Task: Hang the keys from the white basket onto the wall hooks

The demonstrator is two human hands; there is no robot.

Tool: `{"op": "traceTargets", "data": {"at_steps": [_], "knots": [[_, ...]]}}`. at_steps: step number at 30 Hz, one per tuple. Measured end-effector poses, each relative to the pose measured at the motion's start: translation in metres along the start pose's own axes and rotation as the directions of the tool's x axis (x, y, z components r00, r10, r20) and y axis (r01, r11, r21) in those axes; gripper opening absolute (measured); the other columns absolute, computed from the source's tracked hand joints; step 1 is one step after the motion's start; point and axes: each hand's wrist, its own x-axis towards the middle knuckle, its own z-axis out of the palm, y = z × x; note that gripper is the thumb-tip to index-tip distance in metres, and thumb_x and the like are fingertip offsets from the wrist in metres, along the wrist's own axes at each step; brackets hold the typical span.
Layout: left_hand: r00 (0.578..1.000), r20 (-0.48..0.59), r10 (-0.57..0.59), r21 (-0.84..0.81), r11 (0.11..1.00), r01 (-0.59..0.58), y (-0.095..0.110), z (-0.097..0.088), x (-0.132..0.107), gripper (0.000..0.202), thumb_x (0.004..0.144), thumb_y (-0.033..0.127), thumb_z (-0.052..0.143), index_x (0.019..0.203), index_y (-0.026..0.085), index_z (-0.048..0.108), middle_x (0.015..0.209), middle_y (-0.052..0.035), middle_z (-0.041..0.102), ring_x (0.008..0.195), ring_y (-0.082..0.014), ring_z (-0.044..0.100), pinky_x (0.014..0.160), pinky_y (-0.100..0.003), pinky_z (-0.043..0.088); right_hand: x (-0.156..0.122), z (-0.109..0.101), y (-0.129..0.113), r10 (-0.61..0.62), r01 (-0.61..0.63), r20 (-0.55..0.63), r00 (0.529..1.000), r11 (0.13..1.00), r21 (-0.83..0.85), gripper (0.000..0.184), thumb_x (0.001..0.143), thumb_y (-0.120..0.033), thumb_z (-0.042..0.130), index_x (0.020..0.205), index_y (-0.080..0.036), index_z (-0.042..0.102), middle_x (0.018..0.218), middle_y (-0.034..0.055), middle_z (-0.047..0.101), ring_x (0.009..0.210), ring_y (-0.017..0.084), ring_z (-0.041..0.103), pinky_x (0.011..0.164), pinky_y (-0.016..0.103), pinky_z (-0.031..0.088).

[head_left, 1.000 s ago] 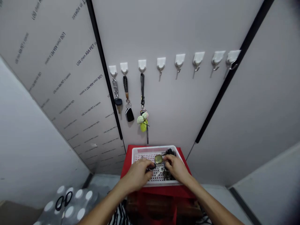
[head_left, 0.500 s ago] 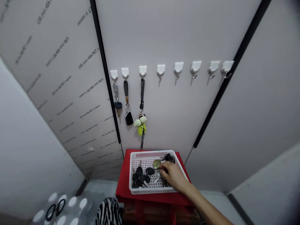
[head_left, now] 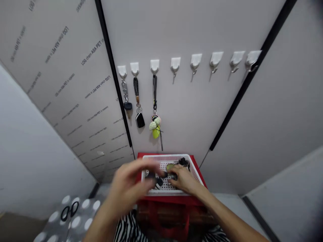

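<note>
A white perforated plastic tray [head_left: 165, 191] sits on a red stand [head_left: 194, 168]. Black-headed car keys [head_left: 156, 178] lie in its left part, and a bunch of black keys [head_left: 184, 163] lies at the back right. My right hand [head_left: 183, 179] rests inside the tray, fingers curled among the keys beside a brass-coloured disc [head_left: 170, 167]. Whether those fingers hold anything, I cannot tell. My left hand [head_left: 131, 183], blurred by motion, hangs above the tray's left side with fingers spread, and it holds nothing I can see.
Several white adhesive hooks [head_left: 195, 62] run along the grey wall above. Key fobs and lanyards [head_left: 154, 101] hang from the leftmost ones. A grey polka-dot bag [head_left: 74, 215] with black loop handles lies at lower left. Zebra-striped cloth [head_left: 128, 228] shows below.
My left hand has come back into view and now hangs over the tray's left side, covering some of the black keys. My right hand has shifted slightly left.
</note>
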Motion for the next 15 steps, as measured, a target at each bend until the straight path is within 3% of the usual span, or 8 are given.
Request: {"op": "traceTargets", "data": {"at_steps": [4,7,11,15], "knots": [[0.991,0.057,-0.121,0.331,0.939,0.096,-0.057,0.033,0.021,0.031,0.063,0.019,0.047,0.094,0.017,0.049,0.095,-0.0038,0.052,0.088,-0.0151,0.045,0.079,-0.028,0.034,0.007,0.006,-0.007,0.027,-0.022,0.08,0.996,0.998,-0.057,0.032,0.055,-0.029,0.052,0.085,-0.019,0.056,0.086,0.0066,0.055,0.08,0.019,0.047,0.068,0.027,0.032],[0.968,0.173,-0.183,0.539,0.84,0.063,-0.091,0.055,0.021,0.035,0.059,0.018,0.049,0.094,0.019,0.048,0.098,-0.0037,0.05,0.092,-0.0177,0.042,0.078,-0.03,0.032,0.009,0.01,-0.008,0.072,-0.069,0.146,0.987,0.997,-0.022,0.026,0.058,-0.02,0.046,0.082,-0.019,0.056,0.071,0.0033,0.058,0.065,0.015,0.05,0.058,0.022,0.033],[0.936,0.296,-0.192,0.651,0.757,-0.05,-0.099,0.064,0.014,0.025,0.057,0.022,0.051,0.081,0.022,0.052,0.09,-0.0022,0.052,0.088,-0.0193,0.043,0.076,-0.034,0.031,0.008,0.009,-0.005,0.108,-0.113,0.105,0.989,0.993,0.04,0.018,0.062,-0.017,0.04,0.07,-0.018,0.056,0.062,0.0008,0.057,0.057,0.011,0.049,0.053,0.02,0.032],[0.931,0.301,-0.208,0.68,0.731,-0.057,-0.096,0.063,0.016,0.022,0.057,0.022,0.049,0.079,0.021,0.051,0.085,-0.0026,0.053,0.084,-0.0183,0.045,0.073,-0.033,0.03,0.006,0.0,0.007,0.149,-0.15,-0.056,0.987,0.989,-0.012,0.02,0.065,-0.021,0.039,0.074,-0.016,0.056,0.075,0.0049,0.057,0.071,0.014,0.049,0.064,0.022,0.033]]}}
